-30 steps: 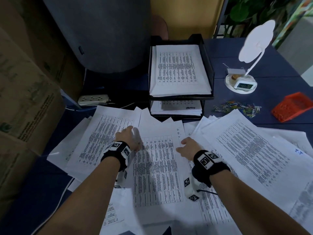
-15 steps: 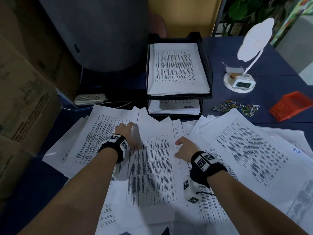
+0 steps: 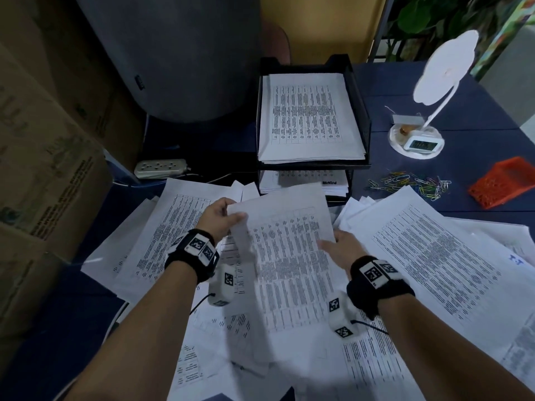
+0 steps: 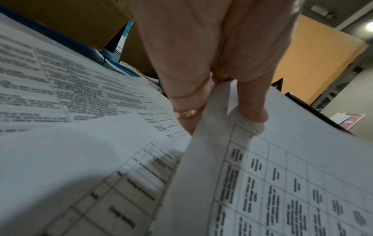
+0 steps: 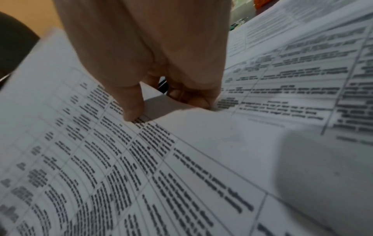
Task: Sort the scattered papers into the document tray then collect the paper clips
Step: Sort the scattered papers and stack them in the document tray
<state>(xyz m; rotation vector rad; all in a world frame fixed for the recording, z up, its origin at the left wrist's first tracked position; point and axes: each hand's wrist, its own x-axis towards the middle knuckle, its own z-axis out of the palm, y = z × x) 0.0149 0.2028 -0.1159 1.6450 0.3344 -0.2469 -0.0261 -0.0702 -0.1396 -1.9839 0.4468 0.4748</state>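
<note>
Scene was dimly lit, bluish cast; noise was seen in dark areas. Head view was bent at the edges. Wrist views were motion-blurred, print smeared. A ceiling light (image 4: 370,26) was caught top right, left wrist view.

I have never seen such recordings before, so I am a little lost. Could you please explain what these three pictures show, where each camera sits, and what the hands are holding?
No machine works here: a person uses two bare hands, with a small camera strapped on each wrist and one on the head. The head view looks down at a blue desk covered with scattered papers. Behind them stands a black document tray, already holding sheets. Coloured paper clips and an orange basket lie to the right. The left hand and the right hand together lift one printed sheet. The two wrist views show each grip up close: the left thumb and fingers pinch its corner, and the right thumb presses its top.
</note>
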